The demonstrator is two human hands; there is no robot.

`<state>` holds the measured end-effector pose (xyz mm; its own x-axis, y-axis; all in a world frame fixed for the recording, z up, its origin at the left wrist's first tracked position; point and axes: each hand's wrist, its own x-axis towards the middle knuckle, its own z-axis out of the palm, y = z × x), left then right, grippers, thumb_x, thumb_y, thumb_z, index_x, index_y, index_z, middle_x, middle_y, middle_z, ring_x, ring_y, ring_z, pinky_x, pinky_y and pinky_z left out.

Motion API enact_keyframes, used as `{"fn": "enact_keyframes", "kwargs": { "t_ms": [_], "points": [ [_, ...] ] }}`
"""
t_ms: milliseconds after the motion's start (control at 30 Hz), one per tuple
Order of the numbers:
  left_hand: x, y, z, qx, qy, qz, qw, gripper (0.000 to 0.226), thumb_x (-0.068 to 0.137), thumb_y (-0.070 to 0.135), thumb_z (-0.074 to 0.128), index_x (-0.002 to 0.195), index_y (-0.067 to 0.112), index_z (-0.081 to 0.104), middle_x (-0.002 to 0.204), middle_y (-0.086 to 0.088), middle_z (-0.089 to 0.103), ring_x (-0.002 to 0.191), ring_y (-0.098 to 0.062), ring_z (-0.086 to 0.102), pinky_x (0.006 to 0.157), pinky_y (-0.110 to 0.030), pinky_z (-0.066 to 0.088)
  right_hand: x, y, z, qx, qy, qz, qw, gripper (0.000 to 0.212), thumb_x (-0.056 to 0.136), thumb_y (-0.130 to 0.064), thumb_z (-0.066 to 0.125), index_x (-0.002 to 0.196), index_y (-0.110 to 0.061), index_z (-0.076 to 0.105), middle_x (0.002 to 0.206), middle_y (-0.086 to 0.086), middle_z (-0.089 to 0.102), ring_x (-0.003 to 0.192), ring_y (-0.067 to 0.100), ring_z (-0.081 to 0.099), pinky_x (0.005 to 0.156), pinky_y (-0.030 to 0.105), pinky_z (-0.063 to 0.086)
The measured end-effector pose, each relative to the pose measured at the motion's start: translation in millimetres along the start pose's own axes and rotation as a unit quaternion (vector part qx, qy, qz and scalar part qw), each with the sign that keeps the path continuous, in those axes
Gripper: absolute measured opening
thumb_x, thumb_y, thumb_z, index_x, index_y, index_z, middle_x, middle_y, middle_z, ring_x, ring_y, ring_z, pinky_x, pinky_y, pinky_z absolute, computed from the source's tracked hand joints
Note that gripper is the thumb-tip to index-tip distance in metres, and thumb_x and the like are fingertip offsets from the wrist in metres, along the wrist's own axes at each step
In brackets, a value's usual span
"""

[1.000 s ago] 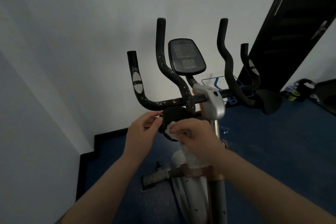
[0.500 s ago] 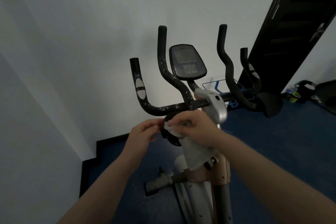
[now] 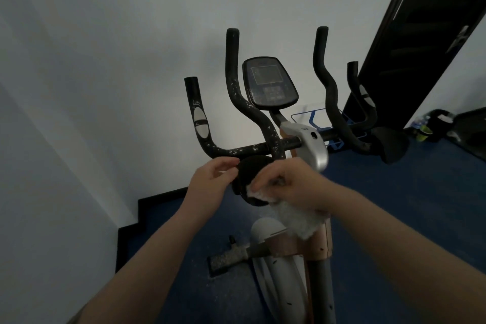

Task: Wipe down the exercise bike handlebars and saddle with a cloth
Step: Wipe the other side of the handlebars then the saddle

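Partly hidden, cloth (image 3: 297,216) trails beneath right hand (image 3: 297,184).

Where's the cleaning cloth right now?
The white cloth is at centre frame, held in the right hand against the round black pad below the handlebars.

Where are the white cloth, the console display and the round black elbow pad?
white cloth (image 3: 297,214), head view, hanging fluffy part.
console display (image 3: 268,81), head view, screen area.
round black elbow pad (image 3: 251,168), head view, upper face.
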<state>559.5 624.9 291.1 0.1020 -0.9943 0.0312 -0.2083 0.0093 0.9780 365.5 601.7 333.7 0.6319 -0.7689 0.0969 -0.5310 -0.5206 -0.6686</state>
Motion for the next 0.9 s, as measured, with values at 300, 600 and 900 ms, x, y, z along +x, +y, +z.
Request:
{"fn": "enact_keyframes", "kwargs": {
  "t_ms": [300,600,900],
  "points": [
    [11,1,2,0.076,0.012,0.045,0.996,0.021,0.084,0.011,0.065,0.103,0.018,0.070,0.093,0.006,0.072,0.086,-0.002,0.066,0.078,-0.017,0.049,-11,2,66,-0.057,0.243,0.004,0.968,0.023,0.088,-0.022,0.058,0.105,-0.020,0.072,0.107,-0.007,0.071,0.103,0.006,0.059,0.091,0.027,0.049],
    [32,10,15,0.255,0.038,0.108,0.960,0.015,0.084,0.021,0.060,0.096,0.027,0.065,0.089,0.010,0.064,0.082,-0.009,0.060,0.075,-0.027,0.049,-1,-7,11,-0.113,0.337,0.071,0.932,0.017,0.084,-0.012,0.068,0.098,-0.018,0.075,0.098,-0.005,0.071,0.097,0.009,0.057,0.088,0.012,0.040],
    [72,14,24,0.349,0.005,0.223,0.910,0.016,0.085,0.036,0.058,0.098,0.026,0.063,0.095,0.006,0.064,0.089,-0.015,0.055,0.077,-0.032,0.043,12,-6,30,-0.114,0.365,0.143,0.913,0.014,0.080,-0.015,0.073,0.090,-0.023,0.077,0.092,-0.013,0.071,0.092,0.003,0.060,0.085,0.009,0.042]
  ]
}}
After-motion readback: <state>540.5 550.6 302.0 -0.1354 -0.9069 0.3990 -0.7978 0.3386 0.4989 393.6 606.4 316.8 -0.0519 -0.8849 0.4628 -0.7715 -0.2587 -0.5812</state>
